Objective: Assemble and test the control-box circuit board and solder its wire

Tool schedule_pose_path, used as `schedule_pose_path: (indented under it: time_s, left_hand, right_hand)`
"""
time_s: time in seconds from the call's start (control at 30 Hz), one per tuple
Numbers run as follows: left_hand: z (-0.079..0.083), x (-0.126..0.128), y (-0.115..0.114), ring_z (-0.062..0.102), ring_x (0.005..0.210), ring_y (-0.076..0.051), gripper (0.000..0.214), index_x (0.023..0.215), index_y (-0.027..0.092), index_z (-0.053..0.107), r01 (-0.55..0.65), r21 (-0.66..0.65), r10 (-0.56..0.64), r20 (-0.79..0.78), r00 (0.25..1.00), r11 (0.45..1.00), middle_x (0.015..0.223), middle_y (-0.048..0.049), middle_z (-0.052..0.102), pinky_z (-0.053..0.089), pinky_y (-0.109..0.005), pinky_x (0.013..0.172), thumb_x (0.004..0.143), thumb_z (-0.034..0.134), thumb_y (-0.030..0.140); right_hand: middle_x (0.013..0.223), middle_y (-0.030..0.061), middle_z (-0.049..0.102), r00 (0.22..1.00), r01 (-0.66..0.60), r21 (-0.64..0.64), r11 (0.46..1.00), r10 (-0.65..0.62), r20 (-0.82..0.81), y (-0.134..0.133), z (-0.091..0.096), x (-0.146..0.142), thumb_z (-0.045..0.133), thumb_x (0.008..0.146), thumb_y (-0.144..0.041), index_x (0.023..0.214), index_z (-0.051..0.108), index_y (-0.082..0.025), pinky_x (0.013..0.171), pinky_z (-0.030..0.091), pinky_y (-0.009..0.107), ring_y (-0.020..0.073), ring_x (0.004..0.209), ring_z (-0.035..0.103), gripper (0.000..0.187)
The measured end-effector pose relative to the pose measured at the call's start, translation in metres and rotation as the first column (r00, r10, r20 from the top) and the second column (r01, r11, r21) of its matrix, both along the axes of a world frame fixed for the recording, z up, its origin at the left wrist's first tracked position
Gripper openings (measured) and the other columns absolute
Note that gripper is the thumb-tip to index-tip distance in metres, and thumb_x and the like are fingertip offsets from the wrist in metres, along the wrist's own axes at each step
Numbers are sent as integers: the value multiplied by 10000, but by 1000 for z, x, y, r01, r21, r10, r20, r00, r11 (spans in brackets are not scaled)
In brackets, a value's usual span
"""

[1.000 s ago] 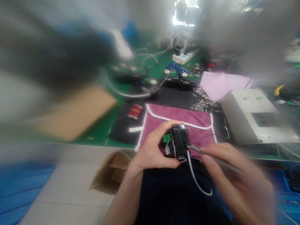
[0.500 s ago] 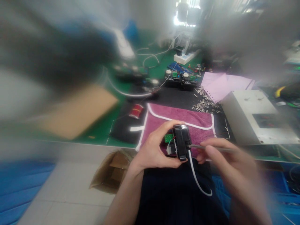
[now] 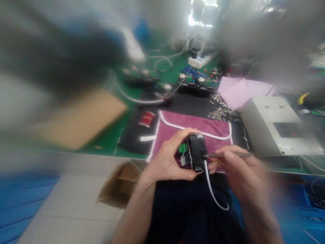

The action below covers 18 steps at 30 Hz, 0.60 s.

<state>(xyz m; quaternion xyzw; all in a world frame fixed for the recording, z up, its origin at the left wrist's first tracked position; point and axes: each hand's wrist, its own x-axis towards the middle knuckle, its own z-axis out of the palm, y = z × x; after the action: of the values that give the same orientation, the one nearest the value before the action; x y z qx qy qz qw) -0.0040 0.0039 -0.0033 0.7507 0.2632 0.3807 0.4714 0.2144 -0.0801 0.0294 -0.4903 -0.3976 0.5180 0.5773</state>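
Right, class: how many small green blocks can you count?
3 clearly visible: one green block on the black device in the left hand, a second block and a third block on two circuit boards beyond the purple cloth. Blur may hide others.

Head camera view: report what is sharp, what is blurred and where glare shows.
Head view, middle: the black device and left hand are fairly clear; head view, left: the brown board is badly blurred; head view, right: the right hand blurs at its outer edge; head view, top: glare washes out a bright patch.
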Motion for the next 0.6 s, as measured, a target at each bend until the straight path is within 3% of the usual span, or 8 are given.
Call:
schedule_pose_path:
  time_s: [0.13,0.27,0.47,0.6]
  left_hand:
    - [0,1,-1,626,1380,-358,992,1527,284,504,-17,-16,17,42,999,1000,1518,-107,611,501,-476,1213,645,960,287]
    - [0,2,-2,661,1324,-337,967,1515,288,511,-13,-28,15,62,998,1000,1494,-103,630,525,-465,1184,657,958,291]
    - [2,2,-2,675,1285,-333,968,1504,290,524,-16,-56,19,54,998,998,1467,-95,641,535,-463,1171,636,949,243]
    - [4,2,-2,688,1252,-322,935,1497,290,533,-11,-56,14,49,999,998,1429,-88,660,542,-456,1158,656,940,256]
  right_hand:
    - [846,52,820,972,83,20,996,-85,218,-10,11,1,715,1014,-357,1044,803,-204,686,691,313,214,729,807,180]
    - [862,7,825,822,182,141,973,-229,521,-22,27,-2,729,1009,-301,1031,814,-265,678,665,237,175,721,795,95]
    - [964,-6,806,642,-60,264,963,-165,749,-30,35,-7,677,1017,-249,1099,757,-281,751,636,235,159,794,778,119]
    - [1044,9,796,556,-155,269,951,-141,819,-32,38,-9,653,1019,-213,1153,729,-261,828,624,241,154,860,773,162]
